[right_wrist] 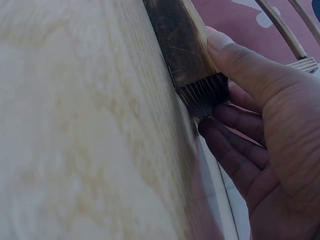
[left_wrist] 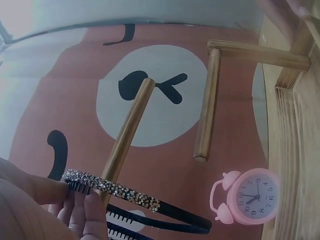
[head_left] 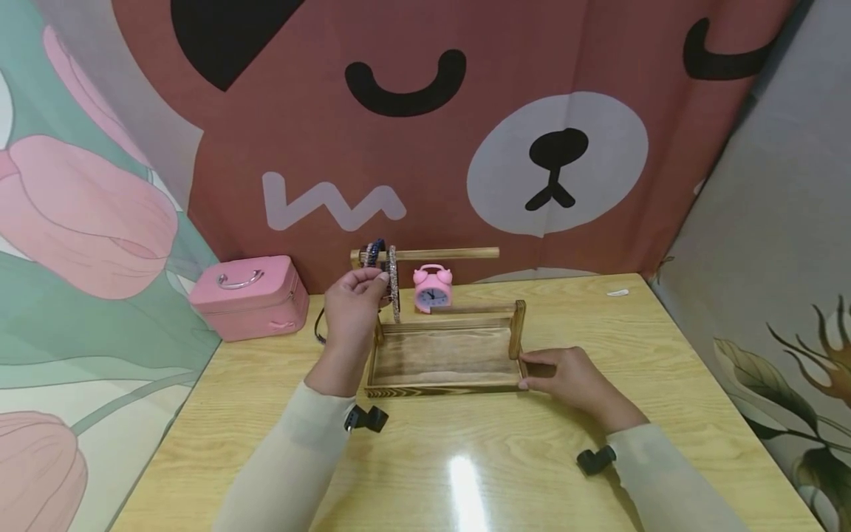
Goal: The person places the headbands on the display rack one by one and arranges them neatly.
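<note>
My left hand pinches a rhinestone-covered headband between thumb and fingers. This headband is looped around the upper rod of a wooden rack, near the rod's left end. Further headbands, one dark blue, hang on the same rod behind it. Across the rack's base runs a shallow tray, with a second, shorter rod at its right. At the tray's front right corner, my right hand grips the wood; in the right wrist view its thumb lies along the tray wall and the fingers curl at the corner.
A pink alarm clock stands behind the rack, partly under the upper rod. To the left sits a pink case with a handle. A small white object lies at the back right of the table. Printed cloth hangs behind.
</note>
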Demonstrator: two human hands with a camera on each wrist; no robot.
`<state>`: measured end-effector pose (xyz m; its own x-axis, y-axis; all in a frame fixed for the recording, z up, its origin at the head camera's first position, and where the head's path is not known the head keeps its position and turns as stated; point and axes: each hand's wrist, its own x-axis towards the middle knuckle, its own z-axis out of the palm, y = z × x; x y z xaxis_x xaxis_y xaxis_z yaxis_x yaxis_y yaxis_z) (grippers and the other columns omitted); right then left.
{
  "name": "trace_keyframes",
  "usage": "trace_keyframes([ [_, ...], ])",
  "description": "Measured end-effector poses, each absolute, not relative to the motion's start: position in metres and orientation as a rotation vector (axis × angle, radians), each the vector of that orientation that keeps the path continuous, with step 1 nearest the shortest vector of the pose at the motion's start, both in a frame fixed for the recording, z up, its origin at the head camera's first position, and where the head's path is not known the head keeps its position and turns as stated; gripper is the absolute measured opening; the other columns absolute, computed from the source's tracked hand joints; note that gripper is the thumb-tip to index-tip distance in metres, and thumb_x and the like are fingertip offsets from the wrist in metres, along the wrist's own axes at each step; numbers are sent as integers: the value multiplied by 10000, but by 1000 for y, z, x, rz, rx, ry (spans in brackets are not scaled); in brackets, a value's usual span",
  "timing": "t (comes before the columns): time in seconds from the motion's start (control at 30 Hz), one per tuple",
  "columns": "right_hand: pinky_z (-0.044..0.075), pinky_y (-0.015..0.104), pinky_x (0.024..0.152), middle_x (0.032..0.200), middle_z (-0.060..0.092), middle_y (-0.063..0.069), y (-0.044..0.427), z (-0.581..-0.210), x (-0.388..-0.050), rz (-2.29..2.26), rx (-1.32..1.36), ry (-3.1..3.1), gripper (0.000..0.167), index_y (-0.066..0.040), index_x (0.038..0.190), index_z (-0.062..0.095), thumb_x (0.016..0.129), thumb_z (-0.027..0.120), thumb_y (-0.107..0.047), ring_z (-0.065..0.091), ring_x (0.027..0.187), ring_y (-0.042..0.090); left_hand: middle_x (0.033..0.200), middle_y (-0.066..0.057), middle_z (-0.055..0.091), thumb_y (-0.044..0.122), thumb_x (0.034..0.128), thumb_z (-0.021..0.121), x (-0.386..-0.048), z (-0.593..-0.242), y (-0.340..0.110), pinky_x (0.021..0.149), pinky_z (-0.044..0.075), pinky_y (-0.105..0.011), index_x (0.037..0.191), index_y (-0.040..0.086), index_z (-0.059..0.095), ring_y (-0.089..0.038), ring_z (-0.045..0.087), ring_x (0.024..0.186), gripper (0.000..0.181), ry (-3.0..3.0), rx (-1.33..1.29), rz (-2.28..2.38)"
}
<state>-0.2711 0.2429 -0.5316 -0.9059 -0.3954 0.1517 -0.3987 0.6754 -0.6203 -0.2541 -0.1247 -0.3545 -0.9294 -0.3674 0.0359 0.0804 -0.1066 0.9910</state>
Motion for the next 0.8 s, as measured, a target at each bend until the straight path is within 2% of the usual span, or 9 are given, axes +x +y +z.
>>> trace_keyframes([
  [0.33, 596, 618, 1075, 1320, 787, 120, 242, -530, -270, 1074, 689, -2863, 571, -126, 1348, 793, 890, 912, -445, 721, 1280, 407, 1010, -102, 792, 61, 1032, 748, -258, -358, -125, 795, 681, -262, 1099, -17, 766, -123, 767, 823, 105, -1883, 359, -2082],
  [0.63, 598, 601, 1087, 1335, 782, 115, 244, -530, -269, 1082, 679, -2868, 577, -135, 1349, 793, 883, 915, -454, 718, 1293, 390, 1057, -127, 823, 115, 1038, 757, -246, -366, -132, 883, 682, -287, 1094, 27, 759, -225, 794, 1046, 105, -1930, 347, -2084],
  [0.8, 599, 599, 1086, 1343, 778, 115, 243, -529, -269, 1094, 677, -2872, 580, -140, 1355, 791, 880, 919, -448, 714, 1301, 388, 1054, -131, 824, 99, 1044, 741, -234, -375, -142, 896, 687, -300, 1107, 13, 744, -155, 805, 959, 107, -1929, 320, -2089],
])
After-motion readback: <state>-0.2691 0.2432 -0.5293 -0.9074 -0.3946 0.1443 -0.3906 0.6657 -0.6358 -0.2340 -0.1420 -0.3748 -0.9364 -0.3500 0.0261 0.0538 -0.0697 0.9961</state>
